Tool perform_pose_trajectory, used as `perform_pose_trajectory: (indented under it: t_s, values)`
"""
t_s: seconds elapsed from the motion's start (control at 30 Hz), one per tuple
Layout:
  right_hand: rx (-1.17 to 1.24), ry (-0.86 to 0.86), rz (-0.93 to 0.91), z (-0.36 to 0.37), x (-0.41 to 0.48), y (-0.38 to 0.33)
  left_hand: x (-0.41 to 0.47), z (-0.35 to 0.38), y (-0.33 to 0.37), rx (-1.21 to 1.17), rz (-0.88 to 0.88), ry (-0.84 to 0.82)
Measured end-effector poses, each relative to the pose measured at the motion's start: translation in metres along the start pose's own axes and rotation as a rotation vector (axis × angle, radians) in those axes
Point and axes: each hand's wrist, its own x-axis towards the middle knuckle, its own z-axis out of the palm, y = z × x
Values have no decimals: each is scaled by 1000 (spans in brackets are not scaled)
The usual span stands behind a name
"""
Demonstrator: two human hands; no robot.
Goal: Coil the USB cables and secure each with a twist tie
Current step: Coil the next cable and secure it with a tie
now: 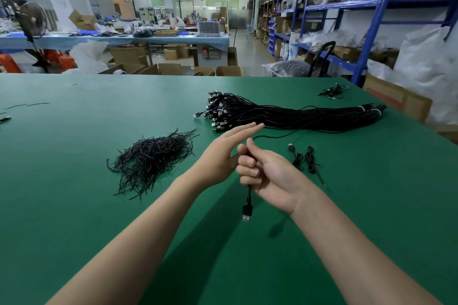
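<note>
Right hand (270, 176) is keeping a closed grip on one USB cable (247, 207), plug dangling above the table (74, 205). Left hand (220, 156) is lying open just beside it. Two small coils (303, 160) are sitting apparently finished, twist ties (151, 158) are piling left, and the big bundle (285, 114) is waiting uncoiled. Task barely starting.

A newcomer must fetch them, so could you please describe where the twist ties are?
On the green table, look left of the left hand. The twist ties lie there as a loose heap of short black wires, without plugs, unlike the long cable bundle beyond.
</note>
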Motion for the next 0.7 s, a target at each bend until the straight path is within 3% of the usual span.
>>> perform_pose_trajectory:
  t_s: [0.23, 0.43, 0.57, 0.7]
  values:
    - [-107, -183, 25, -9, -15, -6, 17, -9, 6, 169, 130, 145]
    - [-167, -270, -169, 2, -11, -34, 3, -11, -2, 363, 163, 267]
    - [-234, -274, -332, 20, -1, -57, -7, -3, 2, 196, 123, 395]
    - [-320, -236, -478, 34, 7, -77, -9, -5, 12, 55, 96, 411]
